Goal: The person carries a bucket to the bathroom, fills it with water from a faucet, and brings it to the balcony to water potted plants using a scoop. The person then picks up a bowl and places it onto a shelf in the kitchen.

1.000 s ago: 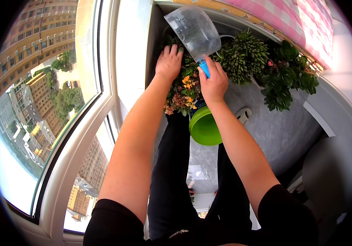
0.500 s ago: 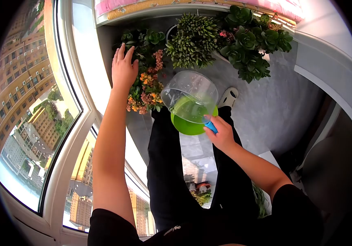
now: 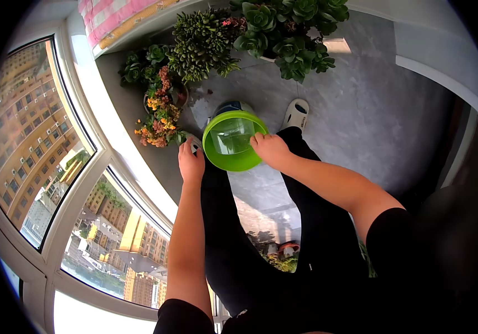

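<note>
A bright green bucket [image 3: 244, 162] stands on the floor between my feet. Inside it sits a clear plastic water scoop [image 3: 232, 135], seen through the bucket's mouth. My right hand [image 3: 270, 150] is closed at the bucket's right rim around the scoop's handle, which the fingers hide. To the left of the bucket, my left hand [image 3: 191, 162] hovers with loosely parted fingers and nothing in it, close to my left shoe. Orange and pink flowers [image 3: 161, 123] grow in a pot just beyond that hand.
A bushy succulent [image 3: 202, 47] and a broad-leaved succulent [image 3: 294, 42] line the far side. My right shoe [image 3: 296, 114] rests on the grey tiled floor [image 3: 355, 106]. Tall windows [image 3: 105, 222] run along the left. Small pots [image 3: 283, 250] show between my legs.
The scoop has gone from tilted above the bucket down into it, with my right hand. My left hand has come back from the plants toward the bucket. The view has shifted right.
</note>
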### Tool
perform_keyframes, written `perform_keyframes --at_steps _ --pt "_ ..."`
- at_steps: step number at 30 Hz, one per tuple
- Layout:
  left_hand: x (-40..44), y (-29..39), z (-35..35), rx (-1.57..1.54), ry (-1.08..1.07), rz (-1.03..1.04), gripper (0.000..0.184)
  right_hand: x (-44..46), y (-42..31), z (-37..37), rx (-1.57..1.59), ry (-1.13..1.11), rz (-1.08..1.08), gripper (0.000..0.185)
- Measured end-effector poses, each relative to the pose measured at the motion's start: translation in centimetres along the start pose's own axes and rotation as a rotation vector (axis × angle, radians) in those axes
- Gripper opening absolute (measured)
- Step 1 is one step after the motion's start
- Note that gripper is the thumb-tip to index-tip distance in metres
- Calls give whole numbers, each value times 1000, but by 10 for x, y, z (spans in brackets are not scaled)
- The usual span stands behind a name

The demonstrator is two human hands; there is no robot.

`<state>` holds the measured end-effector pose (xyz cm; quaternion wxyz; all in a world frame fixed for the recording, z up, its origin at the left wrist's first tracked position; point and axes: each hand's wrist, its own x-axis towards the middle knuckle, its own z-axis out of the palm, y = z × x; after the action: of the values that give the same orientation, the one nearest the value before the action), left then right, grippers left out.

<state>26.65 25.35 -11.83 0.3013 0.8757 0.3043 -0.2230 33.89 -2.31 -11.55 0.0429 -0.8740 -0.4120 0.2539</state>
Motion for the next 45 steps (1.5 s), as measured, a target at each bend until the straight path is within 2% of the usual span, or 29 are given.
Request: perform_keyframes --at_steps 2,4,5,6,8,9,11,12,14,15,19,21,22,24,25,27,31,33,37,39,40,42,43,45 --pt "-2 -53 49 8 -18 -76 60 10 -5 20 -96 -51 10 31" --pt "5 -68 78 -680 -308 -580 59 21 -3 45 -140 -16 17 30" --pt "8 -61 80 -695 -290 -629 49 23 -4 57 -184 13 29 28" --pt "12 -57 79 -688 -305 -644 49 25 -5 71 -174 -6 33 28" --pt "17 -69 88 -651 -327 -485 40 32 -6 93 -246 -23 82 28" --pt "14 -72 91 -661 -315 -506 40 35 -10 103 -245 -30 57 28" --pt "18 -61 92 -331 -254 -197 36 40 -14 126 -305 -87 153 20" --pt "17 -54 87 -327 -257 -201 36 38 -17 132 -299 -90 153 20" --pt "11 -37 71 -286 -347 -156 39 35 -23 121 -106 -147 243 18" --pt "10 -36 69 -254 -324 -101 34 34 -25 110 51 -235 285 18" --pt "5 -12 51 -376 -363 -166 32 33 -28 98 200 -368 203 20" --pt "3 -10 43 -477 -381 -212 31 37 -24 92 288 -517 168 21" --pt "1 -7 40 -476 -385 -212 31 38 -20 87 289 -520 172 21" --pt "-4 -1 34 -431 -384 -185 34 37 -14 78 612 -485 256 28" --pt "-6 2 30 -429 -386 -188 34 32 -14 77 615 -488 256 28" --pt "-10 11 20 -401 -400 -202 37 18 -17 72 498 -187 139 29" --pt "-11 26 0 -345 -411 -250 39 16 -11 44 288 -77 105 25" --pt "-13 28 -8 -330 -411 -257 39 23 -2 38 62 126 -18 18" --pt "-7 29 -24 -350 -419 -276 39 35 5 59 -54 201 -149 16" --pt "-3 27 -23 -397 -429 -269 39 38 -3 70 -100 72 -139 15" --pt "-2 24 -18 -369 -453 -234 40 38 -7 75 -103 82 -127 15" --pt "5 19 -9 -334 -477 -181 40 39 -16 78 237 -160 161 16" --pt "7 18 -5 -376 -459 -198 39 39 -16 74 233 -288 120 17" --pt "12 17 4 -522 -473 -268 35 35 -14 67 280 -325 104 18"
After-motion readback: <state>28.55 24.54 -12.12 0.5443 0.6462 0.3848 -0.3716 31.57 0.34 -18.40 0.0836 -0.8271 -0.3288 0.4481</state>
